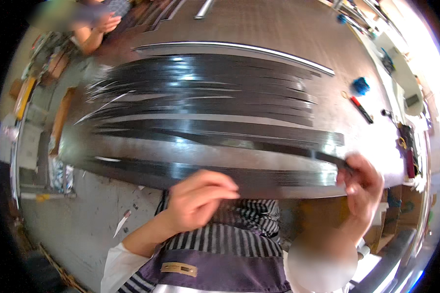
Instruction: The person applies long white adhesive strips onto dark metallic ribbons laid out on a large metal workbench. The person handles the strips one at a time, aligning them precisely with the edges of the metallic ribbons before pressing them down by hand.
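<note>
**One dark strip (288, 148) held by its end in the right hand (365, 183)**

The right hand, slightly blurred, pinches the right-hand end of the strip between thumb and fingers; the strip's length runs leftward above the table (274, 27), between a front bundle of strips (278, 177) and the strips behind. The left hand (200, 200) is near the table's front edge, over the front bundle, its fingers bent and close together; whether it grips anything cannot be told. Beyond the held strip lies a broad layer of dark strips (200, 73), glossy in places and uneven at its ends. A long, bright-edged bar (239, 45) lies behind this layer. To the right rest a blue crumpled item (361, 86) and a red-and-black pen-like tool (361, 108). A co-worker's hand (108, 23) appears at upper left.
</note>
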Demonstrator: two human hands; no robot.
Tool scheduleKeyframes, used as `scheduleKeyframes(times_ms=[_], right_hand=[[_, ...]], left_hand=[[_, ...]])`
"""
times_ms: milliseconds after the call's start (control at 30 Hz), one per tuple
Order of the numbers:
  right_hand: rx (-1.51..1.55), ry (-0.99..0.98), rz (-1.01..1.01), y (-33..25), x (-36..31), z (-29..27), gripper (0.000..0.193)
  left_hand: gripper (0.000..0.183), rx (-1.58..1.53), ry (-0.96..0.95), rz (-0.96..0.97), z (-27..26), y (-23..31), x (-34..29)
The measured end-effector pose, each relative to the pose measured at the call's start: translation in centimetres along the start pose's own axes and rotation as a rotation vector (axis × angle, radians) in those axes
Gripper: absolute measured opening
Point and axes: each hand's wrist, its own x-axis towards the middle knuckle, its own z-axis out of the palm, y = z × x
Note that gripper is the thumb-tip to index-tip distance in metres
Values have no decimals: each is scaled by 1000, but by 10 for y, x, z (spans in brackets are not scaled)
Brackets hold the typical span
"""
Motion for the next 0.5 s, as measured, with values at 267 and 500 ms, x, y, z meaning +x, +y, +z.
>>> scheduleKeyframes(times_ms=[267, 500], right_hand=[[138, 244, -84, 35, -52, -20, 18], [47, 568, 203, 57, -63, -53, 18]], left_hand=[[53, -1490, 111, -413, 4, -28, 9], [34, -861, 598, -403, -42, -41, -33]])
